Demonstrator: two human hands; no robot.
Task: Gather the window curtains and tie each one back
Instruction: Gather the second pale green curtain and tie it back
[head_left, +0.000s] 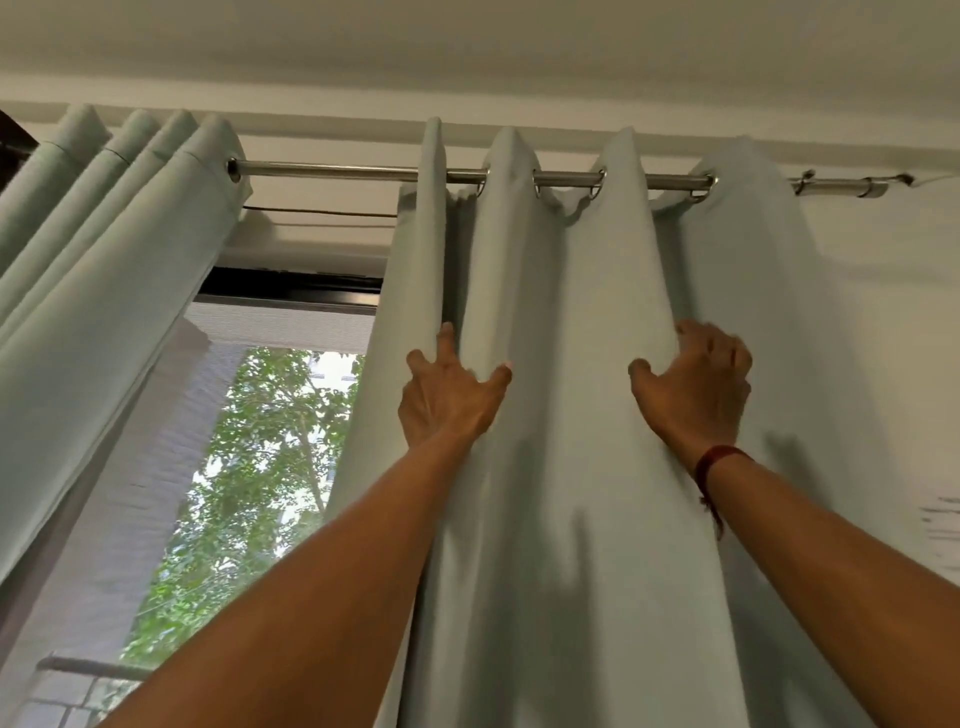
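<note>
Where trees (270, 447) fill the window (291, 285), a steel rod (337, 170) carries pale curtains (571, 291).

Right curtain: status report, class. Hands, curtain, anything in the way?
Hands: left hand grips a fold of the right curtain; right hand grips another fold. Curtain hangs spread on the rod, no tie-back seen. Nothing in the way.

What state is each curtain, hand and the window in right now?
right curtain: hanging in loose folds, not tied.
left curtain: bunched into tight pleats, no tie visible.
left hand: grips a fold of the right curtain.
right hand: grips another fold of the right curtain.
window: uncovered between the two curtains.
</note>
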